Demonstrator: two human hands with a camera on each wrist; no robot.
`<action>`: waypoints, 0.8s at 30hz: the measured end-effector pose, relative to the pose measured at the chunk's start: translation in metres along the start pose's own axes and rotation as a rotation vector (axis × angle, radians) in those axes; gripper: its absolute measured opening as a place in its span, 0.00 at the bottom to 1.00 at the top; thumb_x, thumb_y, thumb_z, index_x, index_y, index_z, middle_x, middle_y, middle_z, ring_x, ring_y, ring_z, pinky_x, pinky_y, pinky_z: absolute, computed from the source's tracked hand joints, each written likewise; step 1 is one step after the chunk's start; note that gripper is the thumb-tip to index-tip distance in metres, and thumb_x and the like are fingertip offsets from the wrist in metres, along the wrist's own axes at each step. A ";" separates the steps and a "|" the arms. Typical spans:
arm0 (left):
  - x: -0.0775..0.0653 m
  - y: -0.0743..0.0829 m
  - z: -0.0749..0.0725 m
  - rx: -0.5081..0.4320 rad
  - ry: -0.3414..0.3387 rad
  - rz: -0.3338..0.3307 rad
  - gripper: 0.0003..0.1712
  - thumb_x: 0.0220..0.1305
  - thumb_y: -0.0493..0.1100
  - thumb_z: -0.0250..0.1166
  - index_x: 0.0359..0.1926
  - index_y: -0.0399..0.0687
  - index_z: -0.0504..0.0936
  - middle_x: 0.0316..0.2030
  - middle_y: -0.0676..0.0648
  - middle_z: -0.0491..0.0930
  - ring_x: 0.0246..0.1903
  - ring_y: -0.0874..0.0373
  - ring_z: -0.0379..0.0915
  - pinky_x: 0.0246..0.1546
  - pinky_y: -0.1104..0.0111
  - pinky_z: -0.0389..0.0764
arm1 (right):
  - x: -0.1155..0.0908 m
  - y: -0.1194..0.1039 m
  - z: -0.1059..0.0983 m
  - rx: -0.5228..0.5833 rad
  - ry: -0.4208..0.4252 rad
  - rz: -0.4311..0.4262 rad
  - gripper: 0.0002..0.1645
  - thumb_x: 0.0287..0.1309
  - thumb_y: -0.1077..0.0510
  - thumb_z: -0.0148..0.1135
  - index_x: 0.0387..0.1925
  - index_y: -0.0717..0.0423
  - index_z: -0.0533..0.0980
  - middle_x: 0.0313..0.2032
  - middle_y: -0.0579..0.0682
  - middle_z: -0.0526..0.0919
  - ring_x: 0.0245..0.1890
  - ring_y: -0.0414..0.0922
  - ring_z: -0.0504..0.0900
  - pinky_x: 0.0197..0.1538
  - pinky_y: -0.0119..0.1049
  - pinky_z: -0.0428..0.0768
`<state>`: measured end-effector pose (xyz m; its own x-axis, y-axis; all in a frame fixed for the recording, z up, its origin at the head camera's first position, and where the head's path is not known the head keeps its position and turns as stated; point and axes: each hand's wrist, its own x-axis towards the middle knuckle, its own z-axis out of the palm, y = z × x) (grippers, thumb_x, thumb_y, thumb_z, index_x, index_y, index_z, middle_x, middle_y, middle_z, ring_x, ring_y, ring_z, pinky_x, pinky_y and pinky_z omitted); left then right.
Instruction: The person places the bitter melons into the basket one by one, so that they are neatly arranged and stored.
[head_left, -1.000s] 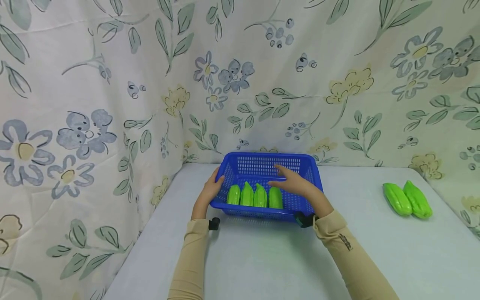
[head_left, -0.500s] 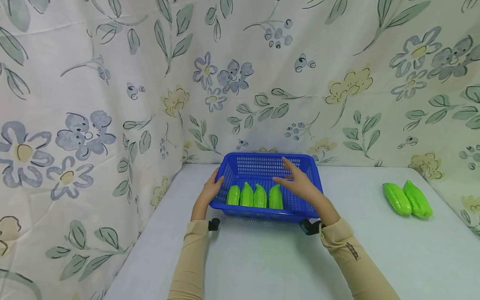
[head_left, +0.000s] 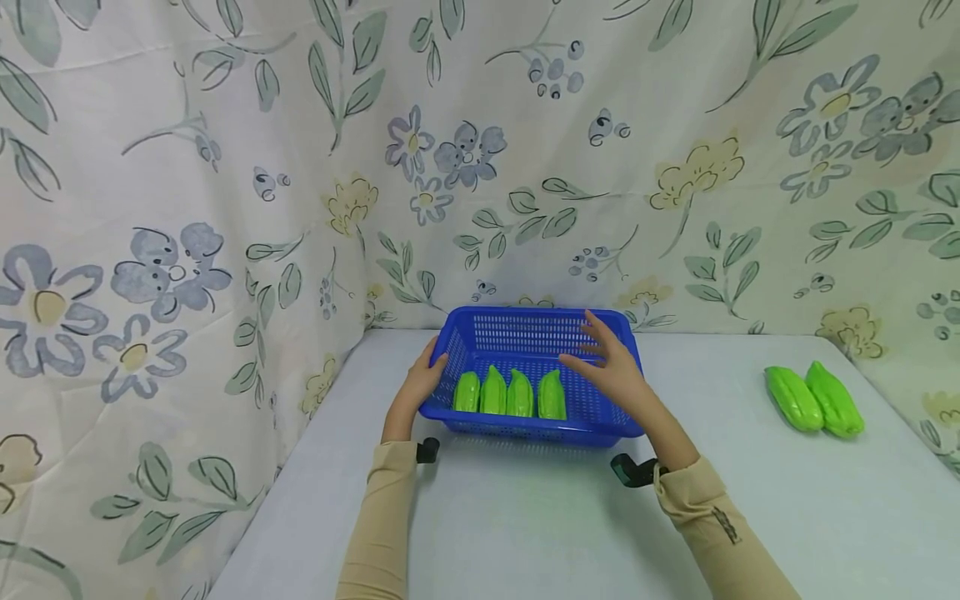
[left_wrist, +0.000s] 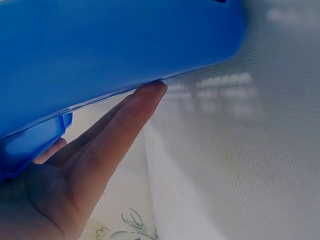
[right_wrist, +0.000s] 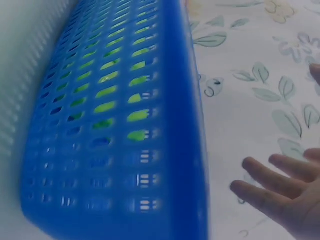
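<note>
Head view: gripping one blue plastic basket at its left end with the left hand, thumb at the rim, and with the right hand empty over its right side, fingers spread. Set side by side inside, near the front wall: four green vegetables, glossy, long and ridged. Lying together on the white table, well to the right of the basket: two more green vegetables. On the tan, rolled-back right sleeve: one dark patch, too small to read. Seen through the slotted basket wall in the right wrist view: bits of bright green. Hung behind: white cloth printed with flowers and leaves.
</note>
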<state>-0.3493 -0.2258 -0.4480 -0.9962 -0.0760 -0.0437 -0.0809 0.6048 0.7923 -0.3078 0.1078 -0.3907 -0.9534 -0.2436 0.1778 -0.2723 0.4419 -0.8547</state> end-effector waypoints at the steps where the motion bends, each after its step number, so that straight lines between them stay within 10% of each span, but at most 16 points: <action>1: 0.000 0.000 0.000 0.000 0.000 0.001 0.35 0.76 0.53 0.45 0.78 0.51 0.47 0.75 0.35 0.52 0.73 0.32 0.49 0.69 0.37 0.56 | -0.002 0.001 -0.001 0.003 0.008 -0.002 0.55 0.62 0.41 0.63 0.78 0.43 0.40 0.75 0.60 0.54 0.71 0.64 0.62 0.67 0.61 0.66; 24: -0.002 0.000 -0.002 -0.008 -0.007 0.004 0.35 0.77 0.52 0.45 0.78 0.52 0.46 0.75 0.36 0.52 0.73 0.32 0.49 0.69 0.37 0.56 | -0.035 0.038 -0.043 -0.065 0.143 0.008 0.57 0.62 0.43 0.64 0.78 0.47 0.39 0.75 0.63 0.52 0.73 0.66 0.54 0.70 0.66 0.57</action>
<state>-0.3476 -0.2268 -0.4465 -0.9967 -0.0680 -0.0446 -0.0766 0.5991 0.7970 -0.2908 0.1704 -0.4088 -0.9632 -0.1159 0.2425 -0.2676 0.4997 -0.8239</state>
